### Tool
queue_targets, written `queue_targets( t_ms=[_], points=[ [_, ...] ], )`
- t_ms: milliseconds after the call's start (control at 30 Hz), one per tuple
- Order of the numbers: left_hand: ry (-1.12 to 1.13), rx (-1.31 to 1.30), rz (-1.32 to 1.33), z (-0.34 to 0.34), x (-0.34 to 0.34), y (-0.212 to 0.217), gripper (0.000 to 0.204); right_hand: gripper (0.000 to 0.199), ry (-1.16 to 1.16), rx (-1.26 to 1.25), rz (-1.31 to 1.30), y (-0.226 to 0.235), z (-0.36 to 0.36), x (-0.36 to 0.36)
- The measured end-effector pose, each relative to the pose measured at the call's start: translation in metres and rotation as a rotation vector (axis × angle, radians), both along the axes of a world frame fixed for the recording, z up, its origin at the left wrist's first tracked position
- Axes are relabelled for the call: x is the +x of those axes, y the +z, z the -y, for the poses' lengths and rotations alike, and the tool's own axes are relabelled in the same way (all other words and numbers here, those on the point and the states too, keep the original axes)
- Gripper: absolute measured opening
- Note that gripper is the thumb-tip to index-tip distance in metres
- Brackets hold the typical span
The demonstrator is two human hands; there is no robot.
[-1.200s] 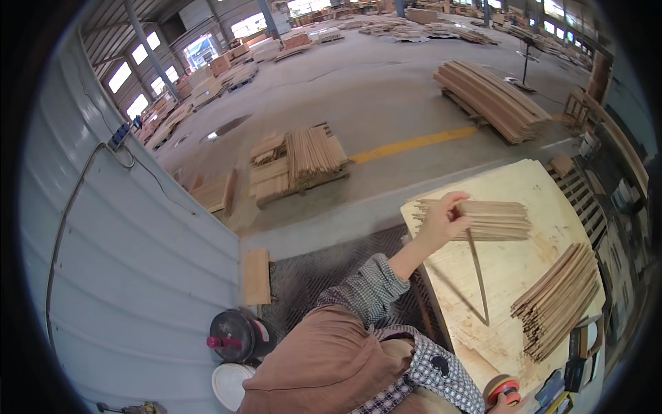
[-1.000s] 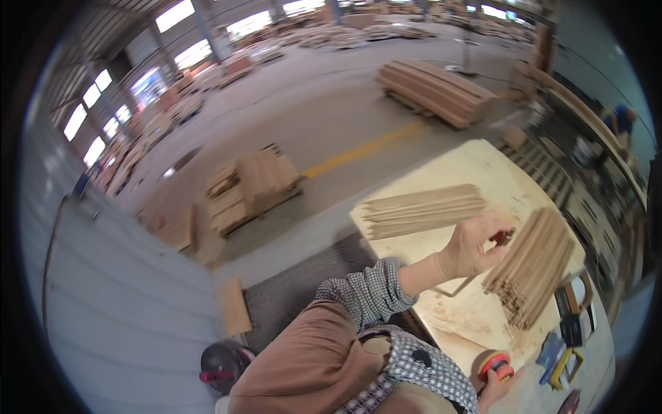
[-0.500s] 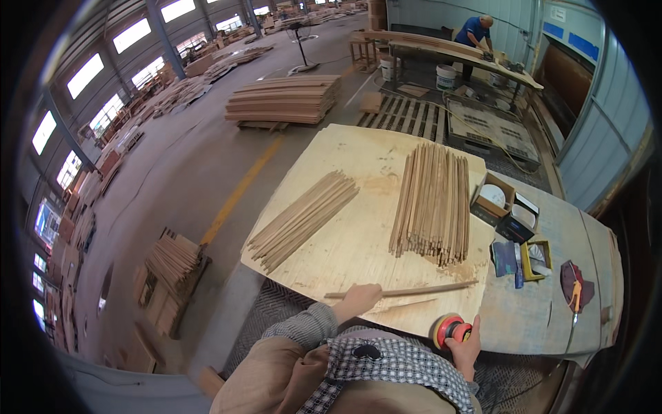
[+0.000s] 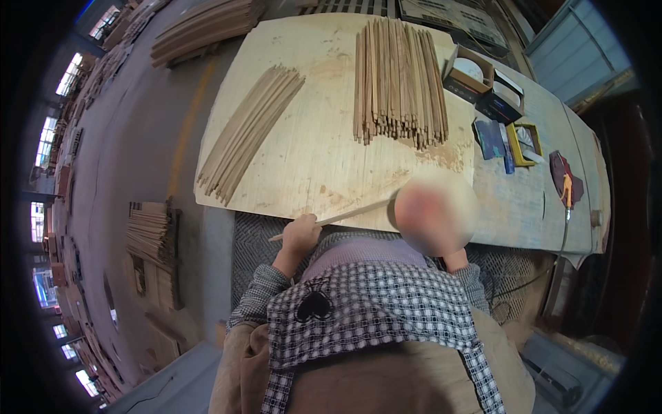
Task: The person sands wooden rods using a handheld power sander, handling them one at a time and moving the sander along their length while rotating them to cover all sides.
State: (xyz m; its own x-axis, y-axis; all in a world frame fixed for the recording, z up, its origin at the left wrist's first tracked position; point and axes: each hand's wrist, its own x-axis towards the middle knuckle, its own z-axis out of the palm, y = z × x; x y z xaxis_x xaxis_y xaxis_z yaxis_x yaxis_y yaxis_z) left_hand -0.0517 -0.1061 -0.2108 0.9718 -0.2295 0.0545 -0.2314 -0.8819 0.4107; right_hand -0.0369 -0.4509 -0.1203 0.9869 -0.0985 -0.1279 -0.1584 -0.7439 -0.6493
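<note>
My left hand (image 4: pixel 301 234) is closed around one end of a thin wooden strip (image 4: pixel 358 211) at the near edge of the pale plywood tabletop (image 4: pixel 324 155). The strip slants up to the right, its far end running into a blurred patch. Inside that patch my right hand (image 4: pixel 447 234) is smeared, its fingers indistinct. A reddish shape there matches the round red sander (image 4: pixel 419 205) that it held in the earlier view. Whether the sander touches the strip cannot be made out. Farther back lie a smaller bundle of strips (image 4: pixel 252 134) and a larger one (image 4: pixel 400 83).
To the right stand two open boxes (image 4: pixel 469 72) of round discs, blue packets (image 4: pixel 489 140), a yellow box (image 4: pixel 525 145) and an orange-handled air gun (image 4: pixel 567 188) on a dark cloth. Stacked wood (image 4: pixel 150 234) sits on the floor at left, with planks (image 4: pixel 203 27) beyond.
The view has tilted down toward my body. My left hand has drawn the strip nearer to me and tilted it. My right hand has come in toward the strip's far end with the sander.
</note>
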Motion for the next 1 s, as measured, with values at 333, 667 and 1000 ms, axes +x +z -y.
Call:
queue_targets(
  t_ms=[333, 667, 1000],
  points=[
    [0.009, -0.036, 0.122, -0.022, -0.012, -0.003, 0.014, 0.076, 0.320, -0.202, 0.182, -0.049, -0.008, 0.020],
    [-0.041, 0.119, 0.062, -0.046, -0.028, -0.016, 0.025, 0.065, 0.365, -0.106, 0.171, 0.002, -0.022, 0.050],
    [-0.087, 0.136, 0.006, -0.014, -0.021, -0.017, 0.027, 0.054, 0.688, -0.161, 0.213, -0.067, -0.091, 0.008]
  ],
)
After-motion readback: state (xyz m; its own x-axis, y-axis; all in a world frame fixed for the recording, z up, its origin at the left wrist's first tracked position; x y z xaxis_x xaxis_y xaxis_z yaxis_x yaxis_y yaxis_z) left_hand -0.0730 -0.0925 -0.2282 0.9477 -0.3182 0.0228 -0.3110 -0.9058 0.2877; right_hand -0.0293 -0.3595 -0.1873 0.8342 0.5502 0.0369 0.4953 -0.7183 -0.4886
